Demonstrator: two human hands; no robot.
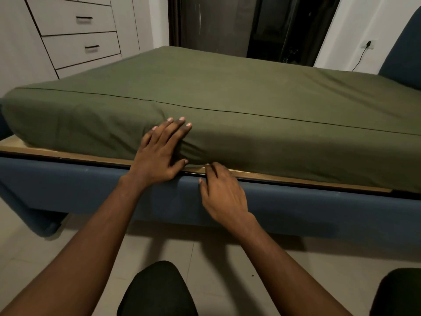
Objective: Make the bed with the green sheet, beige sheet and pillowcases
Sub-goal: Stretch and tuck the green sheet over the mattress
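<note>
Two bare hands worked at the near side of the mattress, which the olive-green cotton sheet (227, 87) covered.

The left hand (163, 151) lay flat, fingers straight and apart, pressing the sheet against the mattress side. The right hand (222, 188), just beside it at the mattress's lower edge, had fingers bent over the pale wooden platform strip (45, 150); whether it pinched cloth could not be told. Under the mattress ran the blue padded bed frame (91, 179); beyond its far corner stood white drawers (75, 26).

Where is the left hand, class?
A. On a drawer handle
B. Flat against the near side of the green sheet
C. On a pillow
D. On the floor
B: the left hand presses with straight fingers on the near side of the green sheet.
</note>
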